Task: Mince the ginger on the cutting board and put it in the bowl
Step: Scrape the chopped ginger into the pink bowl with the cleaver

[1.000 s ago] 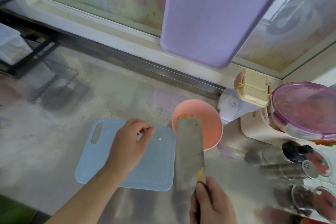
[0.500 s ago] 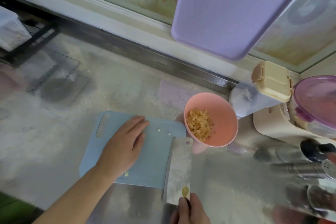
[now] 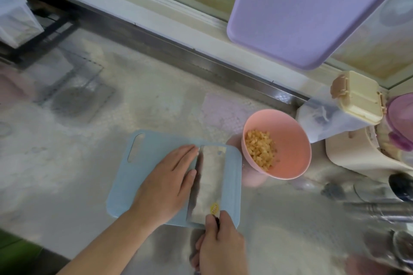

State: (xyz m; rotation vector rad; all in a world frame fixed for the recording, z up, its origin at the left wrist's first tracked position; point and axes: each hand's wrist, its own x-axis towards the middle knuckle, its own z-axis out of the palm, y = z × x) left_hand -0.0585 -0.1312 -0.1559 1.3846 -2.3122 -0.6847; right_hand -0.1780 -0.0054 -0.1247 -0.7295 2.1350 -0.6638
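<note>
Because most of the minced ginger [image 3: 260, 150] already lies heaped in the pink bowl [image 3: 290, 163], which stands on the table [image 3: 156, 100] just right of the blue cutting board [image 3: 134, 176], this looks like a gathering pass for the last scraps. The right hand [image 3: 220, 245], at the near edge, has its grip clamped on the handle of the cleaver [image 3: 209, 182], whose broad blade lies flat-ish along the right part of the board, tip pointing far. The left hand [image 3: 166, 187] rests on the board with fingers straight and together, fingertips against the blade's left edge, probably to push crumbs onto the steel. Whether any bits remain under the blade cannot be told. The bowl sits close, so the carry is short.
</note>
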